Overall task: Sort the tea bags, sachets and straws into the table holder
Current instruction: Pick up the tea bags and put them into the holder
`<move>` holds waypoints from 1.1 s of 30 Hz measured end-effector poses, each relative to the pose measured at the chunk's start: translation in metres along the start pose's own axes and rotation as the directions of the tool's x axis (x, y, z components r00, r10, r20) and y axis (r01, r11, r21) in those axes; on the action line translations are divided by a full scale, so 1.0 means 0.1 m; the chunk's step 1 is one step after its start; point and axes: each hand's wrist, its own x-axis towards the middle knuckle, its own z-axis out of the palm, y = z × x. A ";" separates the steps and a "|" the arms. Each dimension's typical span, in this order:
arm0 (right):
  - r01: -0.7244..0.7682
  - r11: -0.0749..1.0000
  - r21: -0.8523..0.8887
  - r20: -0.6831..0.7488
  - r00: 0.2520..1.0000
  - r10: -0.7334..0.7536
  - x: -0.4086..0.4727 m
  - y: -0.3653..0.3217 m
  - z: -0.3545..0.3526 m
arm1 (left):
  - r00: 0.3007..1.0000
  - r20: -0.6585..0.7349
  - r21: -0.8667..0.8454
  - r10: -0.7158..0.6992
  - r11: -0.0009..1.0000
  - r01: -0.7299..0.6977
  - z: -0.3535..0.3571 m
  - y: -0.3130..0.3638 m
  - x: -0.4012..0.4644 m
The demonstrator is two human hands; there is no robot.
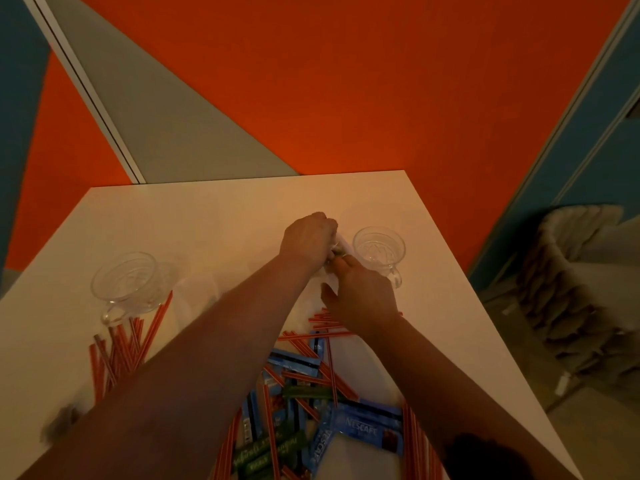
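Where the table (214, 216) edge meets the camera, a mixed heap lies: blue sachets (367, 426), at least five; green sachets (266, 455), about three; red straws (121, 351), too many to count. Two glass cups: one left (126, 284), one right (379, 249). Between them both arms reach forward; left hand (308, 242), fingers curled, and right hand (362, 294) pinch one small white packet (341, 245), contents indiscernible.
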 end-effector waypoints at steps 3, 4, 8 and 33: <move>0.021 0.999 -0.034 0.043 0.999 -0.020 0.01 0.01 0.01 | 0.997 0.048 0.101 -0.056 0.994 0.051 0.02 0.01 -0.01; 0.023 0.999 -0.044 0.063 0.998 -0.021 0.02 0.01 0.01 | 0.996 0.056 0.125 -0.063 0.991 0.056 0.03 0.01 -0.01; 0.026 0.995 -0.097 0.152 0.988 -0.011 0.07 0.00 -0.03 | 0.994 0.106 0.216 -0.008 0.976 -0.015 -0.06 -0.04 -0.02; 0.108 0.980 0.166 -0.026 0.994 -0.105 -0.31 -1.36 -0.10 | 0.962 -0.061 -0.398 -0.266 0.891 0.220 -0.99 -1.48 -2.13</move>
